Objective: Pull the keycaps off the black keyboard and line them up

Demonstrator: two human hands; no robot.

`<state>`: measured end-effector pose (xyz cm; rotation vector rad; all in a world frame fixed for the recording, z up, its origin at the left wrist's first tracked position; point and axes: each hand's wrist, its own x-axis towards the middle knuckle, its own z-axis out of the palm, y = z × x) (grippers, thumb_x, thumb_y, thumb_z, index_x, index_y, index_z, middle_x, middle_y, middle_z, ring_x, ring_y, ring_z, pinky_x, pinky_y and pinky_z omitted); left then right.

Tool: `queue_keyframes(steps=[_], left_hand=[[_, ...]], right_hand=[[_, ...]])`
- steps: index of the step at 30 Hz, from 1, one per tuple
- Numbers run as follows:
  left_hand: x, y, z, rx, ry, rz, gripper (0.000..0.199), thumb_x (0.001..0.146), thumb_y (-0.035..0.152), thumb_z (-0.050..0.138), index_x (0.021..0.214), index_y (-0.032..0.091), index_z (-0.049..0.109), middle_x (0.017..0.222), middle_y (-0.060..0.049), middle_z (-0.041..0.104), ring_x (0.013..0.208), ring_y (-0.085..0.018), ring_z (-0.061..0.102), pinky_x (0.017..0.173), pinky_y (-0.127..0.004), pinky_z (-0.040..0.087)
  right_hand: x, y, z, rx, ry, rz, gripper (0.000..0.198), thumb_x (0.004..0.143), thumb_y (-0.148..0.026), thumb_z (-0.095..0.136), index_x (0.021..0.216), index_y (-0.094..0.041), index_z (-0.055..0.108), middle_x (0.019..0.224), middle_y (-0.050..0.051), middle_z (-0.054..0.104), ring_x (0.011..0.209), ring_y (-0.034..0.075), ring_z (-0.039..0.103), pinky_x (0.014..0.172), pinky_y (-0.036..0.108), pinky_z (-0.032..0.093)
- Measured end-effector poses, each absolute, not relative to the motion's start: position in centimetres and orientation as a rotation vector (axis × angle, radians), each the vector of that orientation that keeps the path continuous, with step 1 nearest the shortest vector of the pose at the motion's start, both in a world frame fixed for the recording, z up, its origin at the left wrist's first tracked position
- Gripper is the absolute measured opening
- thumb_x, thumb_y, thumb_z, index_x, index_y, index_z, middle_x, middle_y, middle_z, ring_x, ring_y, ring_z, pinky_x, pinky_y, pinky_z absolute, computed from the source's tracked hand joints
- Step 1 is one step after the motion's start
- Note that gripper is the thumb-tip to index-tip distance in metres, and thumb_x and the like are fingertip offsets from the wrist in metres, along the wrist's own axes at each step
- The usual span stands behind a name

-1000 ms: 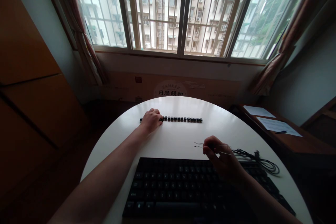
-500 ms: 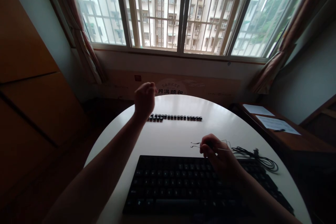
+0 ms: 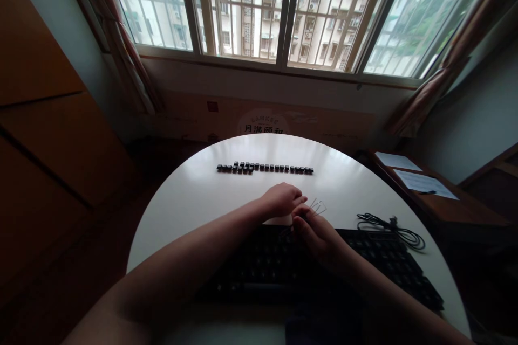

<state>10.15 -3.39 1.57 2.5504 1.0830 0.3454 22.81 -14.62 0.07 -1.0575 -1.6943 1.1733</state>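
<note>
Black keyboard (image 3: 388, 259) lies across the front of the white round table (image 3: 182, 199), partly covered by my forearms. Closed around a wire keycap puller (image 3: 319, 206), my right hand (image 3: 313, 229) is over the keyboard's back edge. The puller's wire loop sticks out behind the fingers, and its tips point down toward the keys, hard to make out in the dark. My left hand (image 3: 281, 199) is beside it at the same edge, fingers stretched toward the right hand, some fingertips hidden. Farther back, loose black keycaps (image 3: 267, 167) stand in a row, with a short second row at the left.
A coiled black cable (image 3: 399, 232) lies on the table to the right, behind the keyboard. Beyond the table's right edge, a brown desk (image 3: 469, 213) bears papers (image 3: 424, 183) and a dark pen-like thing. A barred window is ahead.
My left hand came down from beyond the keycap rows to the keyboard, its fist loosening. My right hand moved slightly left, tilting the keycap puller downward. The left end of the keycap rows now shows.
</note>
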Motion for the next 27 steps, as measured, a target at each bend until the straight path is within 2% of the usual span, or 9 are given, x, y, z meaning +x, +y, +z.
queue_keyframes(steps=[5,10,17,21,27], left_hand=[[9.9,-3.2,1.2,2.624,0.998,0.278,0.037,0.089,0.044,0.05,0.067,0.02,0.066,0.068,-0.005,0.066,0.061,-0.017,0.054,0.054,-0.027,0.032],[9.9,-3.1,0.9,2.654,0.961,0.221,0.035,0.087,0.045,0.053,0.065,0.019,0.065,0.064,-0.004,0.064,0.058,-0.016,0.053,0.052,-0.027,0.031],[9.9,-2.9,0.8,2.666,0.963,0.206,0.038,0.089,0.045,0.05,0.065,0.02,0.065,0.065,-0.005,0.064,0.06,-0.017,0.053,0.054,-0.028,0.033],[9.9,-2.8,0.6,2.668,0.98,0.234,0.037,0.089,0.045,0.05,0.068,0.02,0.067,0.064,-0.004,0.064,0.061,-0.017,0.054,0.056,-0.028,0.035],[9.7,-3.0,0.9,2.663,0.969,0.235,0.039,0.089,0.046,0.05,0.064,0.019,0.066,0.062,-0.003,0.062,0.056,-0.015,0.051,0.052,-0.028,0.032]], right_hand=[[22.9,-14.2,-0.6,-1.062,-1.685,1.164,0.03,0.098,-0.051,0.041,0.094,-0.022,0.044,0.069,-0.002,0.051,0.055,0.012,0.047,0.05,0.023,0.04],[23.2,-14.2,-0.1,-1.079,-1.818,1.143,0.026,0.1,-0.046,0.039,0.094,-0.021,0.045,0.067,-0.003,0.05,0.055,0.012,0.046,0.05,0.023,0.039],[23.1,-15.0,1.0,-1.135,-2.169,0.811,0.012,0.098,-0.032,0.045,0.095,-0.021,0.048,0.076,0.001,0.056,0.061,0.015,0.048,0.056,0.027,0.036],[22.7,-15.3,1.1,-1.114,-2.273,0.711,0.008,0.095,-0.029,0.05,0.093,-0.021,0.048,0.075,0.001,0.058,0.059,0.016,0.048,0.053,0.027,0.032],[22.8,-15.3,0.1,-1.025,-1.98,0.811,0.015,0.098,-0.037,0.045,0.093,-0.022,0.047,0.073,-0.001,0.051,0.059,0.014,0.046,0.055,0.027,0.037]])
